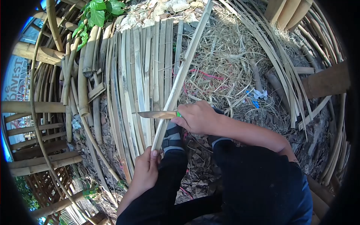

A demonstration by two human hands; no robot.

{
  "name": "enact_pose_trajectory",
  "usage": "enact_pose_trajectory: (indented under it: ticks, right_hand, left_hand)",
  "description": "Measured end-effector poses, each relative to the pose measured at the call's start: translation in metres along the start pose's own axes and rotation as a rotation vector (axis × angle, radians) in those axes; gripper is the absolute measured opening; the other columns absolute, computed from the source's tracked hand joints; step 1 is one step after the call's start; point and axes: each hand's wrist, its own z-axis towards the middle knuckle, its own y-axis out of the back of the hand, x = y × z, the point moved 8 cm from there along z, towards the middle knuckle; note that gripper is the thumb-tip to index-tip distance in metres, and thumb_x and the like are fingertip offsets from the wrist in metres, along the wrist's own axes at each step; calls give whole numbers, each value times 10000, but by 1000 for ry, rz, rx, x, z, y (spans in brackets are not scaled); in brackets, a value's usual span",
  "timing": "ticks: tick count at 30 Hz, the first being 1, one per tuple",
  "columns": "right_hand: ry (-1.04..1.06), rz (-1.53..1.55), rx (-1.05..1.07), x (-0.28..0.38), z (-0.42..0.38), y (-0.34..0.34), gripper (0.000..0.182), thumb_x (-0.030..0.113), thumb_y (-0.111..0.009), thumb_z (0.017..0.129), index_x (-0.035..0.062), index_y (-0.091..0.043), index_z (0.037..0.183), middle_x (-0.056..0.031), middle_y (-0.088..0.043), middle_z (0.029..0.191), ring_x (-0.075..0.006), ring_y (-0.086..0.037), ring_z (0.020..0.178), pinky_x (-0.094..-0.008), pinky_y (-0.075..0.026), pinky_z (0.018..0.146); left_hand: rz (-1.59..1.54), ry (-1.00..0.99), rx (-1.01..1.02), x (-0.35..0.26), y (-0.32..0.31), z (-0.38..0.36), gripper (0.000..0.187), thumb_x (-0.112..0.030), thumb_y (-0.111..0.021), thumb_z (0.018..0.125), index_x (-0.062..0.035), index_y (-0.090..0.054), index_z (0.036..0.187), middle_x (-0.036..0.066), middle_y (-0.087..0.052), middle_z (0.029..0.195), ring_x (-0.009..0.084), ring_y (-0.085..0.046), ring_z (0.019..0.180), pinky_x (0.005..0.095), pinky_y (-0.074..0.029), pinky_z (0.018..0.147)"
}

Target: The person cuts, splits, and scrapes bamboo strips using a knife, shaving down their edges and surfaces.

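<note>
A: Left to right, quick. Far left of frame?

B: Round bamboo poles (41, 107) and a lattice, not touched. Next over, a bundle of flat slats (140, 75) lying on the ground, upper centre-left.

A: Left hand?

B: The left hand (147, 170), lower centre, is clenched around the bottom end of the bamboo strip (183, 71), thumb pressed flat on its face. The strip runs diagonally from that grip up to the top centre of the frame, crossing over the slats.

A: Right hand?

B: The right hand (197, 118), centre, is closed on a green-handled knife (157, 114). The blade points left and lies across the strip just above the left hand.

A: How does the strip handle?

B: Judging by looks: thin, long, light, stiff along its length but springy, so the free end probably whips. Split edges likely sharp and splintery. Best held low on the flat faces, near the blade, as the person has it, fingers off the edges and behind the cutting line.

A: Anything else?

B: Dry shavings (225, 63) heaped in the upper centre-right, and curved thin strips (300, 63) fanned along the right. Dark trousers and a sandalled foot (172, 138) sit under the strip.
</note>
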Motion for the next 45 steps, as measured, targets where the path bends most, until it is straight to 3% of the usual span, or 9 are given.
enact_pose_trajectory:
  ticks: [5,7,11,13,22,32,34,44,45]
  right_hand:
    - [7,-53,12,-8,1,-7,461,458,-562,955,35,-607,779,-146,-575,513,-341,-592,438,-452,-468,422]
    - [-5,-73,8,-11,-1,-6,470,462,-560,955,32,-610,771,-146,-568,502,-337,-586,426,-445,-467,415]
    - [-31,-112,4,-27,-5,-5,500,461,-536,969,12,-615,764,-161,-570,509,-354,-587,434,-458,-477,431]
    - [-86,-113,-13,-44,-7,4,512,461,-526,974,3,-616,762,-166,-571,512,-362,-588,439,-465,-481,439]
    - [-190,7,-22,-41,-5,14,542,465,-496,989,-3,-618,744,-179,-585,542,-388,-603,480,-481,-489,461]
    - [55,-323,-26,-54,6,32,516,490,-567,943,49,-572,676,-133,-570,513,-322,-591,439,-436,-466,416]
    - [85,-338,-26,-57,5,34,511,490,-574,938,55,-564,669,-128,-571,515,-317,-589,438,-433,-465,413]
    - [-118,-411,11,-108,-1,59,482,439,-555,965,16,-583,736,-155,-595,595,-340,-618,524,-442,-492,491]
    - [-113,-460,-8,-113,-1,67,529,477,-513,977,22,-602,722,-139,-587,555,-324,-605,474,-440,-487,460]
  left_hand:
    - [27,31,-23,3,1,2,356,-271,-387,1079,18,-582,1009,-5,-484,660,78,-430,554,255,-364,520]
    - [90,36,-27,-2,2,2,343,-205,-379,1072,36,-596,960,101,-542,647,217,-545,560,350,-435,564]
    - [104,27,-31,-3,3,0,342,-206,-381,1072,35,-593,955,101,-545,647,217,-543,558,351,-433,563]
    - [59,59,-47,6,7,-3,358,-267,-388,1079,12,-563,938,4,-480,633,89,-443,542,275,-372,516]
    - [56,24,-77,2,9,-2,373,-284,-376,1081,2,-559,928,5,-488,646,86,-448,529,266,-374,501]
    - [57,28,-26,2,4,-2,375,-288,-383,1080,10,-568,948,1,-489,653,81,-447,527,265,-371,496]
    - [100,45,-13,-5,3,-1,339,-218,-391,1070,26,-578,928,104,-553,635,231,-562,557,354,-441,566]
    - [62,53,-37,2,8,-4,329,-207,-388,1070,25,-571,924,104,-551,640,223,-556,556,345,-435,564]
    - [45,31,-30,5,6,-5,348,-240,-385,1076,19,-565,928,52,-521,646,149,-493,545,301,-395,533]
